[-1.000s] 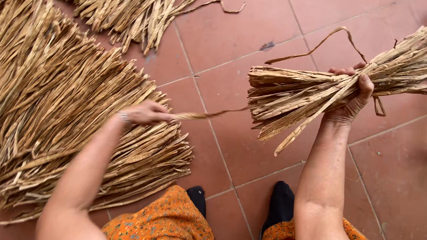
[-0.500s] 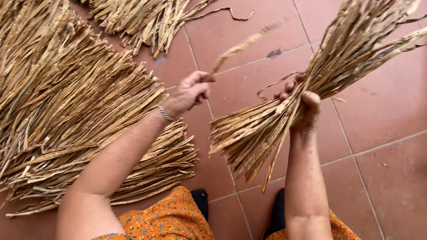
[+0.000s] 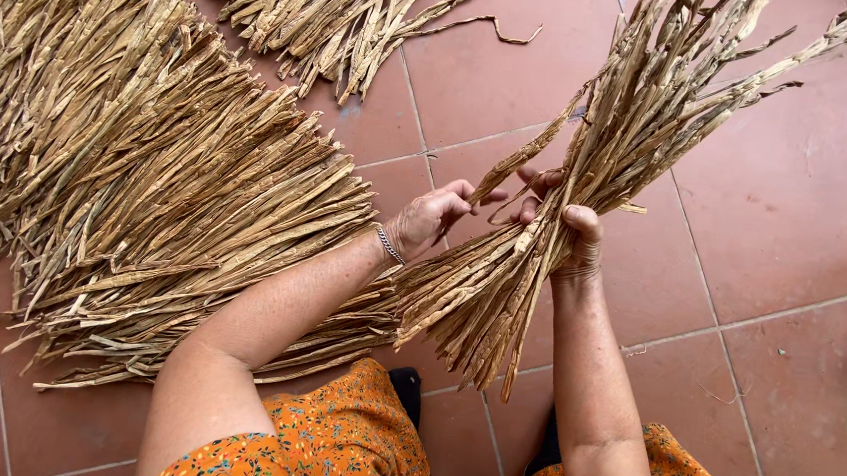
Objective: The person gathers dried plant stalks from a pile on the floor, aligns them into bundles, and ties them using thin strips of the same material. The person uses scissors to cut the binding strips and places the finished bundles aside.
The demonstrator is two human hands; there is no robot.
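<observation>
Terracotta floor tiles (image 3: 794, 194); both hands (image 3: 435, 219) (image 3: 572, 240) clasp a dried-leaf bundle (image 3: 587, 170).

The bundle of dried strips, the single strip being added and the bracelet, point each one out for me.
bundle of dried strips (image 3: 500, 283): head view, lower half below the right hand's grip.
single strip (image 3: 527, 156): head view, its middle, above the left hand.
bracelet (image 3: 389, 245): head view, chain across the left wrist.

Two hands in view: left hand (image 3: 435, 219) and right hand (image 3: 570, 240). One bundle of dried leaf strips (image 3: 596, 181) gripped between them, strips too many to count. Two heaps of the same strips on the tiled floor (image 3: 801, 245): one large heap (image 3: 148, 199) at left, one smaller heap (image 3: 330, 13) far, top centre. One bracelet (image 3: 388, 245) on the left wrist.
</observation>
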